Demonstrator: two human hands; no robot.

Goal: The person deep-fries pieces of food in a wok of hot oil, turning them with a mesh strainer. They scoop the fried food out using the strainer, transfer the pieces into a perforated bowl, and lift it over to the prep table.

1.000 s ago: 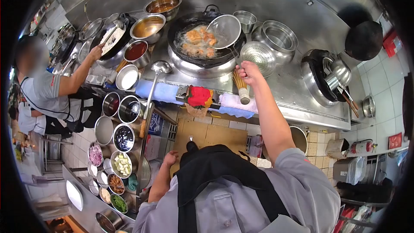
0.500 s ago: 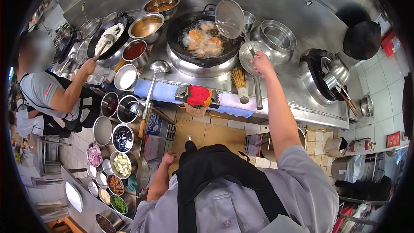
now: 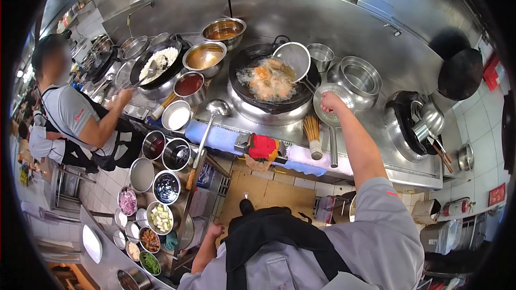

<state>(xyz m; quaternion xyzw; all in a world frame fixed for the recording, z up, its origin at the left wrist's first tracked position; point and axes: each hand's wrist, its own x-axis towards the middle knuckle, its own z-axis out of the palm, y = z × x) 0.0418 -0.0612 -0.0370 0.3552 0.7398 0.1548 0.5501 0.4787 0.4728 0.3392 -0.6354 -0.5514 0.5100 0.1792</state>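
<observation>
My right hand (image 3: 332, 102) is closed round the handle of a mesh strainer (image 3: 294, 60), whose basket tilts over the right side of a black wok (image 3: 242, 94). Battered pieces (image 3: 269, 78) bubble in the oil there. Below my right hand, a perforated ladle (image 3: 344, 96) rests on the steel stove with its handle toward me. My left hand (image 3: 215, 230) hangs low beside my apron, its fingers curled and nothing visible in them. Left of the wok lies a long-handled ladle (image 3: 218, 107).
Bowls of amber liquid (image 3: 204, 56) and a pot of red sauce (image 3: 189, 84) stand left of the wok. A bamboo brush (image 3: 313, 134) lies at the stove edge. Several ingredient pots (image 3: 161, 217) line the left side. A co-worker (image 3: 80, 113) stirs white rice (image 3: 161, 62) in another wok.
The strainer basket has come down closer to the oil, and its mesh is tipped differently. My view has tilted up and shifted left. My left hand's fingers look more curled.
</observation>
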